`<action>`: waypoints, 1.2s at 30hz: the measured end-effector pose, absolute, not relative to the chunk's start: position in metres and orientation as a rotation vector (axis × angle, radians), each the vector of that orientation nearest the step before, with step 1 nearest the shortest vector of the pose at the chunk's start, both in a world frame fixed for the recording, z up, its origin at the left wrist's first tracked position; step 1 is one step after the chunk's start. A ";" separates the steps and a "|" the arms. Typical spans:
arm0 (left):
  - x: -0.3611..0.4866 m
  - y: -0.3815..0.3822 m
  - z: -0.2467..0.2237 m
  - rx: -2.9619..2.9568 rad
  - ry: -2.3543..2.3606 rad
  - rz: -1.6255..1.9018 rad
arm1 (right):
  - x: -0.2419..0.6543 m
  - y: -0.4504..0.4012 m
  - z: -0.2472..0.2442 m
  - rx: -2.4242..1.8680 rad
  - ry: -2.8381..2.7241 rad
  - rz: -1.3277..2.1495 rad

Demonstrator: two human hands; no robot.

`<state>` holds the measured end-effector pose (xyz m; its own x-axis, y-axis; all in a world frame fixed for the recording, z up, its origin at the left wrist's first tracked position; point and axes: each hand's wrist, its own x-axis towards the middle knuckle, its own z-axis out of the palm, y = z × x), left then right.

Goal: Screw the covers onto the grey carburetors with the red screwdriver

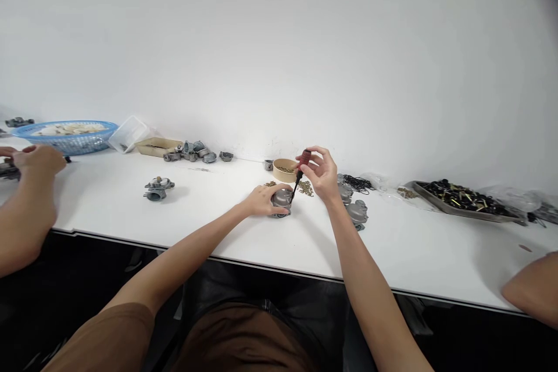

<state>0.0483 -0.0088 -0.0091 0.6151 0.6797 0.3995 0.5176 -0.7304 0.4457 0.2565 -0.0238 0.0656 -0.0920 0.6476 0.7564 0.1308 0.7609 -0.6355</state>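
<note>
My left hand (260,200) grips a grey metal carburetor (281,199) on the white table, thumb at the near side and fingers over the far side. A screwdriver (305,158) with a red and black handle stands slightly tilted in my right hand (321,174), its handle between thumb and fingers. The dark shaft reaches down to the right edge of the carburetor; its very tip is too small to make out. Behind the carburetor lie small brass-coloured screws (305,188), with a round tan tub (284,175) of more such pieces beyond them.
Right of my hand sit more carburetors (358,213), black rings (357,183) and a metal tray (468,216) of black parts. Leftward are a single carburetor (157,188), a tan box (157,145) and a blue basket (82,142). Co-workers' arms (32,197) show at both sides.
</note>
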 end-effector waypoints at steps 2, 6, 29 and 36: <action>0.048 -0.009 -0.009 2.558 0.966 0.808 | 0.257 -0.023 0.065 -0.653 -1.591 0.443; 0.049 -0.009 -0.008 2.567 0.945 0.805 | 0.257 -0.024 0.065 -0.612 -1.582 0.416; 0.047 -0.011 -0.007 2.538 0.960 0.817 | 0.262 -0.028 0.068 -0.550 -1.628 0.479; 0.047 -0.011 -0.007 2.528 0.950 0.811 | 0.256 -0.032 0.071 -0.601 -1.610 0.499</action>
